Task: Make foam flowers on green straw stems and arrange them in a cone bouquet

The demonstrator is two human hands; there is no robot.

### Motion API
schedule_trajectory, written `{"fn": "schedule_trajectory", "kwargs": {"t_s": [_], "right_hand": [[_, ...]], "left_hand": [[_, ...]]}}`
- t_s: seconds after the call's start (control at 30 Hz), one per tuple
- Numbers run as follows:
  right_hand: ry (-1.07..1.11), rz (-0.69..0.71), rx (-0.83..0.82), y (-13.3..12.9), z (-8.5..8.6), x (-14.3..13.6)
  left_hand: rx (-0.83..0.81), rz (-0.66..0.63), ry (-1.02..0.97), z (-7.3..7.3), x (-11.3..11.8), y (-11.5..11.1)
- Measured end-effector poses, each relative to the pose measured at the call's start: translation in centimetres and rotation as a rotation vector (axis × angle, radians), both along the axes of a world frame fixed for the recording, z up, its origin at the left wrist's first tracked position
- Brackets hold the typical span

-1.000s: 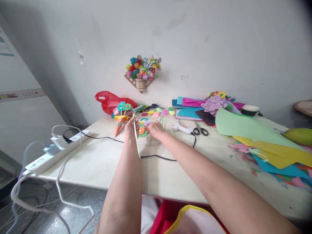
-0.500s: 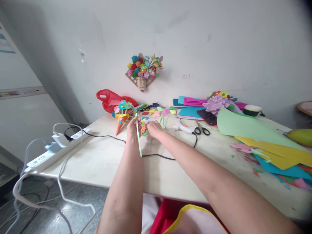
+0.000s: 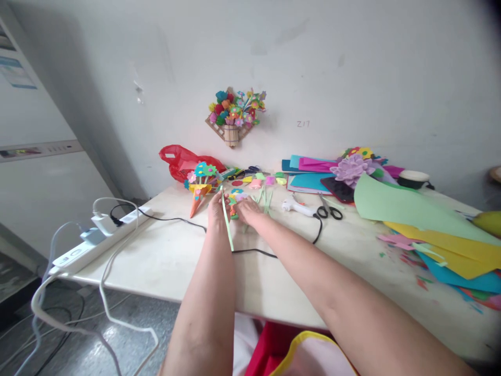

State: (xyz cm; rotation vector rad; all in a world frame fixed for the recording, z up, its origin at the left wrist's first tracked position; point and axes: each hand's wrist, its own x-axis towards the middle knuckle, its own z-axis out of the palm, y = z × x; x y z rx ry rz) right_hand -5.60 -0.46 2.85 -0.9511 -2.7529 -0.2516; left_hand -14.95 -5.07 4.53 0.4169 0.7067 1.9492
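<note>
A thin light-green strip (image 3: 228, 224) is pinched in my left hand (image 3: 216, 210), its long end hanging down along the wrist. Just to the right, my right hand (image 3: 249, 209) reaches low over a cluster of small cut-out flowers (image 3: 236, 193) on the table. Its fingers are bent and together, and their tips are hidden among the flowers. More pale green strips (image 3: 267, 199) lie beyond the right hand. Left of my hands is an orange paper cone (image 3: 199, 196) holding colourful flowers (image 3: 203, 171).
A white glue gun (image 3: 296, 206) and black-handled scissors (image 3: 329, 210) lie to the right. Coloured sheets (image 3: 422, 211) and paper scraps cover the right side. A white power strip (image 3: 105, 240) with cables borders the left edge. A red plastic bag (image 3: 182, 162) sits behind.
The view has shifted slightly, so the scene sits further right. My right fingers now cover more of the orange and green flowers. My left hand still holds the strip.
</note>
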Motion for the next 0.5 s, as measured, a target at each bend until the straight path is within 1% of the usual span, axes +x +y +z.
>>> {"fn": "schedule_trajectory", "kwargs": {"t_s": [0.2, 0.27, 0.37, 0.5], "right_hand": [[-0.024, -0.017, 0.025, 0.5, -0.3, 0.3], [0.015, -0.035, -0.010, 0.8, -0.3, 0.6], [0.108, -0.101, -0.072, 1.1, -0.1, 1.1], [0.204, -0.135, -0.085, 1.2, 0.1, 1.4]], "left_hand": [[0.034, 0.006, -0.015, 0.1, -0.2, -0.1], [0.044, 0.005, -0.023, 0.0, -0.4, 0.0], [0.041, -0.002, -0.031, -0.2, -0.8, 0.0], [0.047, 0.002, -0.027, -0.3, -1.0, 0.0]]}}
